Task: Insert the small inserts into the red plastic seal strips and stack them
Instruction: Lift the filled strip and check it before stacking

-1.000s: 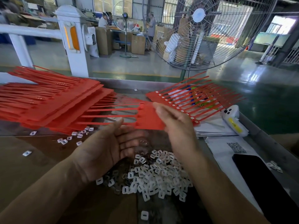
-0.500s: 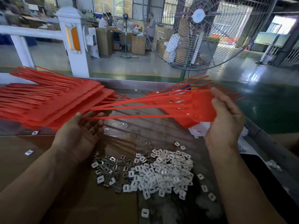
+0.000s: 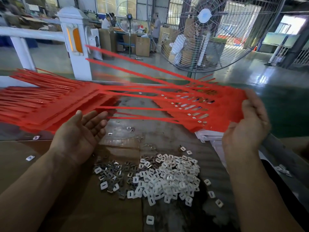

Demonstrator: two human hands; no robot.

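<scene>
Right hand pinches the red plastic seal strip sheet above the right stack, left hand spread beneath its tails, which may snag and skew the stack

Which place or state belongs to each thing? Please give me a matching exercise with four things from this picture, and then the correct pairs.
Things:
1. left hand
2. right hand
3. pile of white inserts
4. big stack of red seal strips

Places or states:
A. lies at the left side of the table
B. open, palm up, under the long red tails
C. lies between the two forearms
D. grips the wide end of a red strip sheet

Pairs: 1-B, 2-D, 3-C, 4-A
</scene>
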